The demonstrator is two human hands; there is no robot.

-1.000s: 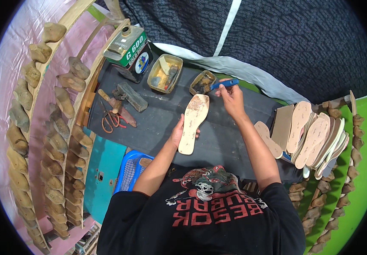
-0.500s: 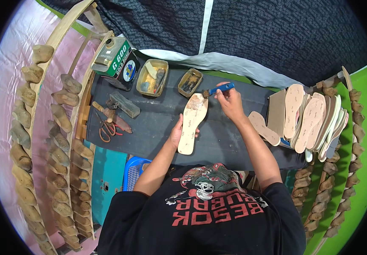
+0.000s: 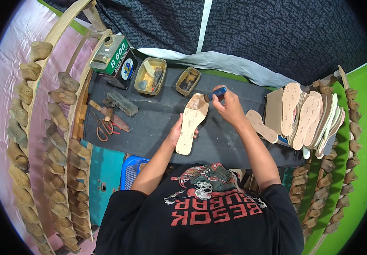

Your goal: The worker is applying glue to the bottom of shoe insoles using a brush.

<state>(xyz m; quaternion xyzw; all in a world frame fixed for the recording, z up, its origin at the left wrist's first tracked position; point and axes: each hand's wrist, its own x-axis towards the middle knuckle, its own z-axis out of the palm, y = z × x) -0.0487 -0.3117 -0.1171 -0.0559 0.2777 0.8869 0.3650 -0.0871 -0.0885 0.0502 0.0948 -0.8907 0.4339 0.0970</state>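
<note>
My left hand [image 3: 176, 131] grips a pale insole [image 3: 187, 131] by its side, thumb on top and fingertips showing past the far edge. Brown wet-looking glue covers part of its wide toe end. Closed round the blue handle of a brush [image 3: 218, 92], my right hand [image 3: 230, 107] holds the dark bristles against the right edge of that toe end. Just beyond the insole stands a small tub [image 3: 197, 88] with dark, crusted stuff inside. A single loose insole [image 3: 261, 126] lies to the right of my right wrist.
Stacked insoles [image 3: 306, 123] fill the table's right end. At the left are a metal can [image 3: 112, 63], a larger tub [image 3: 137, 83] with tools, a sharpening stone [image 3: 125, 103], a hammer [image 3: 102, 109] and scissors [image 3: 102, 131]. Racks of wooden shoe lasts [image 3: 56, 146] flank the table.
The brush has moved down along the insole's right edge, and its handle now tilts more toward me. My left hand keeps its hold on the insole. The whole view has shifted slightly.
</note>
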